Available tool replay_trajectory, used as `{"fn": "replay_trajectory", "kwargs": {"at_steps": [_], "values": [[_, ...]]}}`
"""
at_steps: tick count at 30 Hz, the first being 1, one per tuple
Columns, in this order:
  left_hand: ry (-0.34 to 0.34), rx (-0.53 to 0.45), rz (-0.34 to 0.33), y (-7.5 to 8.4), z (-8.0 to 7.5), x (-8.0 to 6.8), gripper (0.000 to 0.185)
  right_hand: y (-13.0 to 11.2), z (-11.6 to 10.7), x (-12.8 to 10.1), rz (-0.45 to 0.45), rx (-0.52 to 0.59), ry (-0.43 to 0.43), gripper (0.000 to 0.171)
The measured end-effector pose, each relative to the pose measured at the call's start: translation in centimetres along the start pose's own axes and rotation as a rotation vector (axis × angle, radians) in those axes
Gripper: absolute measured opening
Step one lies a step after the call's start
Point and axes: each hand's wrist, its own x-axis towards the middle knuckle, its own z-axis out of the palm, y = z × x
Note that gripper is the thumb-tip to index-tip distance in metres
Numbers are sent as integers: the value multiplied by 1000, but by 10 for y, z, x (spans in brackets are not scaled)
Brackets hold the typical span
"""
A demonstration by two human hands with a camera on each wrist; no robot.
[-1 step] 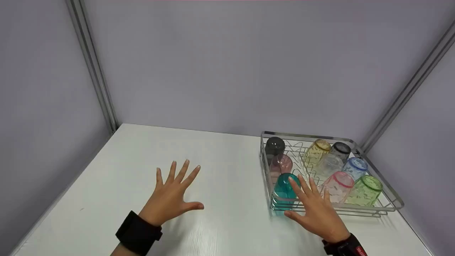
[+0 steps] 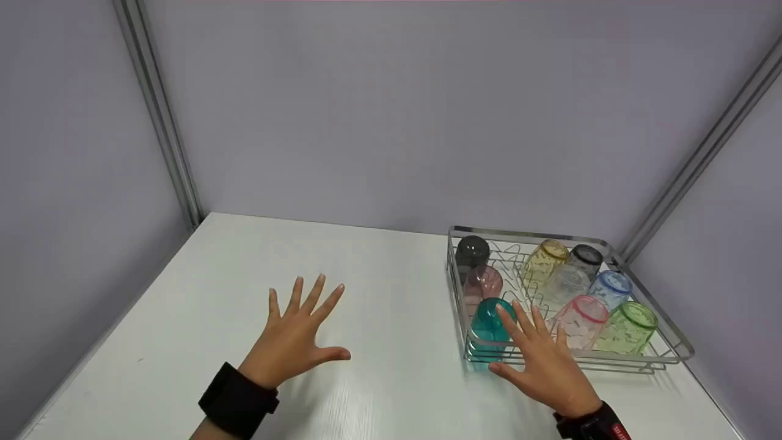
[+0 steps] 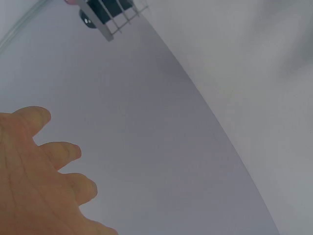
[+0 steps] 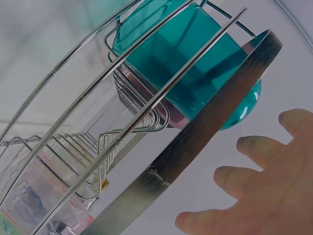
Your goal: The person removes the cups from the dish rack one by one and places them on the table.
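Currently the right hand (image 2: 545, 362) hovers spread, its grip holding nothing, fingertips just beside the teal cup (image 2: 489, 324) standing upside down in the front-left corner of the wire rack (image 2: 666, 333); the left hand (image 2: 293, 342) is spread flat over the white counter (image 2: 391, 391), well apart

Left hand (image 2: 293, 342): held flat, fingers spread, black wristband worn. Right hand (image 2: 540, 360): likewise spread, fingers extended forward.

The table (image 2: 391, 287) is viewed from above, facing forward and down. The wire rack (image 2: 672, 342) (image 4: 215, 112) is seen at close range by the right wrist view and distantly by the left (image 3: 115, 14).
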Motion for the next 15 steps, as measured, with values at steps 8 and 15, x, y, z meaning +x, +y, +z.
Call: {"fn": "replay_trajectory", "kwargs": {"at_steps": [8, 15], "values": [[-16, 14, -9, 2, 0, 0, 101, -1, 0, 2, -6, 10, -15, 87], [-5, 3, 1, 5, -2, 1, 102, -2, -5, 4, 4, 11, -13, 87]]}}
